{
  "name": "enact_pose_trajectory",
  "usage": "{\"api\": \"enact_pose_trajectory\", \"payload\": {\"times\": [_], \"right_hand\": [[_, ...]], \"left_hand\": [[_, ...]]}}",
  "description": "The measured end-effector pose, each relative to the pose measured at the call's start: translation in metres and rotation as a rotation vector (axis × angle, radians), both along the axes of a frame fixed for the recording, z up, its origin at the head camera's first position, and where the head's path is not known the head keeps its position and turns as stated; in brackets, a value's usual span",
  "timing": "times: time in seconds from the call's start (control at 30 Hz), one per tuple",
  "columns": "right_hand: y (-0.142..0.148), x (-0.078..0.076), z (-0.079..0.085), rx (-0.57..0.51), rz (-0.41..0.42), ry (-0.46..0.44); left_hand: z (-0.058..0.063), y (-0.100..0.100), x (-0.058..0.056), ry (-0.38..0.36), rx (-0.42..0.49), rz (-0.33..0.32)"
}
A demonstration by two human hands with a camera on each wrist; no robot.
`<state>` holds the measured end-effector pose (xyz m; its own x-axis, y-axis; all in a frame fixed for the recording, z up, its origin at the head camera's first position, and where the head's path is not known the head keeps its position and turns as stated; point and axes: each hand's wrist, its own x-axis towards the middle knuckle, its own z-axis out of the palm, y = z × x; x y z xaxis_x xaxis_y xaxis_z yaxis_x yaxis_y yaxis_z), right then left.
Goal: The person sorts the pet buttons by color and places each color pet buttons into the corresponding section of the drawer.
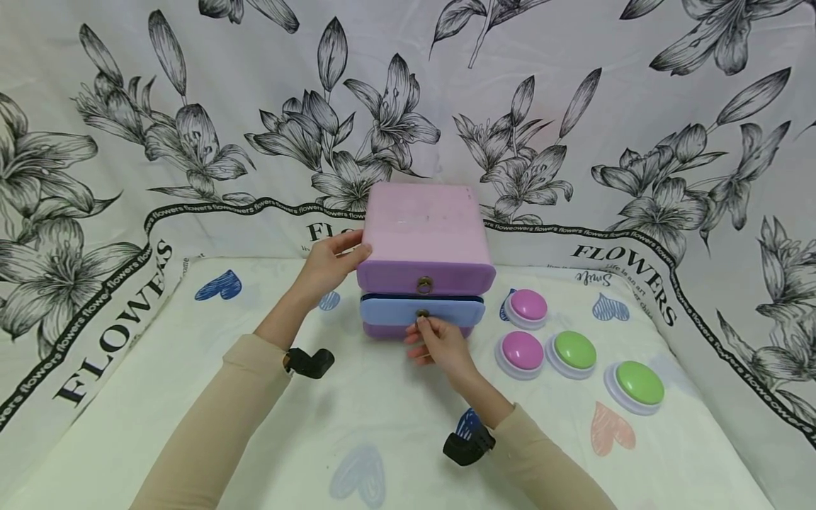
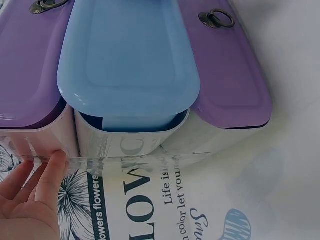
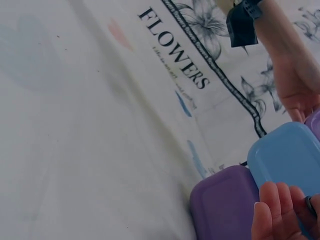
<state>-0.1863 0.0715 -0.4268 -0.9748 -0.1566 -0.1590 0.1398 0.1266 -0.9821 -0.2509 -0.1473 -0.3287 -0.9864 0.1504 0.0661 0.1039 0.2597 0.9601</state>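
Observation:
A small drawer cabinet with a pale pink top stands towards the back of the cloth. Its top drawer and bottom drawer are purple. The blue middle drawer juts out a little, a dark gap showing above it. With thumb and fingertips, my right hand pinches the ring handle on the blue drawer; other fingers spread below. My left hand touches the cabinet's left side near the top drawer, fingers fairly straight in the left wrist view. The blue drawer's contents are hidden.
Right of the cabinet sit two pink push buttons and two green push buttons on pale round bases. Flower-printed fabric rises behind the cabinet. Black wrist cameras sit on both wrists.

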Motion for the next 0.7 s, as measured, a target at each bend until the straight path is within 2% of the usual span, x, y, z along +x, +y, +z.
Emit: {"api": "enact_pose_trajectory", "payload": {"times": [0.7], "right_hand": [[0.009, 0.016, -0.006, 0.045, 0.071, 0.007]], "left_hand": [[-0.002, -0.001, -0.002, -0.007, 0.004, -0.012]]}}
